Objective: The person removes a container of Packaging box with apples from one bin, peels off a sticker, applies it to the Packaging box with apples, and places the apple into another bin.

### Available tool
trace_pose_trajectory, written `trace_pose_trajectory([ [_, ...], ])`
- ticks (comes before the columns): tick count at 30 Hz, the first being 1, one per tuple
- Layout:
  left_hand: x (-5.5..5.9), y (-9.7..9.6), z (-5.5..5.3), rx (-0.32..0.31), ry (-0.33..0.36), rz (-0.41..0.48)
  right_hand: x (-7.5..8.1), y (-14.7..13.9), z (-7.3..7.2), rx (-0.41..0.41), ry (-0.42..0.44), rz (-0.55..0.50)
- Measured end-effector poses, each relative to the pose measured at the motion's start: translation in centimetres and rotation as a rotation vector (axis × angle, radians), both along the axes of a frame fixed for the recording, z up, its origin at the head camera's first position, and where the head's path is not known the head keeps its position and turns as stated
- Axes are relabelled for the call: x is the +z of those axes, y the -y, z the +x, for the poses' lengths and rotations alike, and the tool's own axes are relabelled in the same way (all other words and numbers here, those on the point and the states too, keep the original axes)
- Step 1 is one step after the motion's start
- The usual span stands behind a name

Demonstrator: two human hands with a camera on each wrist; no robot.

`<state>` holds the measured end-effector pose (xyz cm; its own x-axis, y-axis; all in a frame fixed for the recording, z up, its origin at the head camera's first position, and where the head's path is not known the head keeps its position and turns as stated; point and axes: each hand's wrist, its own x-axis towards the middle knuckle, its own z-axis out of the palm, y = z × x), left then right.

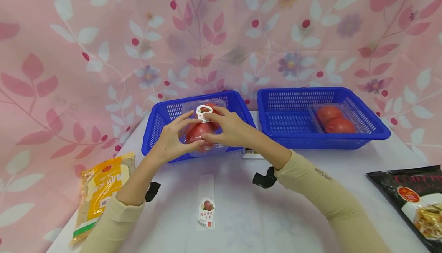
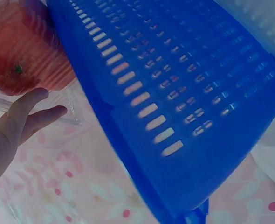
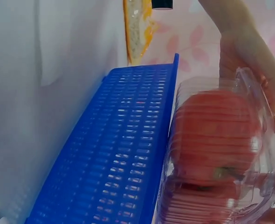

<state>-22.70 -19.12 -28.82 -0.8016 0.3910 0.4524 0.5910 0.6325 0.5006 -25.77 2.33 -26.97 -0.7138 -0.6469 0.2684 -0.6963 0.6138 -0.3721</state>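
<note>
A clear plastic clamshell box with red tomatoes inside is tilted over the left blue basket, close above its rim. A white label with a red fruit picture lies on the lid. My left hand holds the box from the left, thumb low and fingers at the upper side; in the left wrist view two fingertips meet its edge. From the right, my right hand grips the box, its fingers over the label and thumb near the lower part.
A second blue basket on the right contains another clear box of tomatoes. On the white table lies a backing strip with a fruit label. A yellow bag is at left, a black food packet at right.
</note>
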Motion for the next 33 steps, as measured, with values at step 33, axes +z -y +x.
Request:
trace_pose_trajectory([
  [33,-4.5,4.9,-6.3,0.253,0.181,-0.057,-6.3,7.8,-7.1,0.02,0.186,0.006],
])
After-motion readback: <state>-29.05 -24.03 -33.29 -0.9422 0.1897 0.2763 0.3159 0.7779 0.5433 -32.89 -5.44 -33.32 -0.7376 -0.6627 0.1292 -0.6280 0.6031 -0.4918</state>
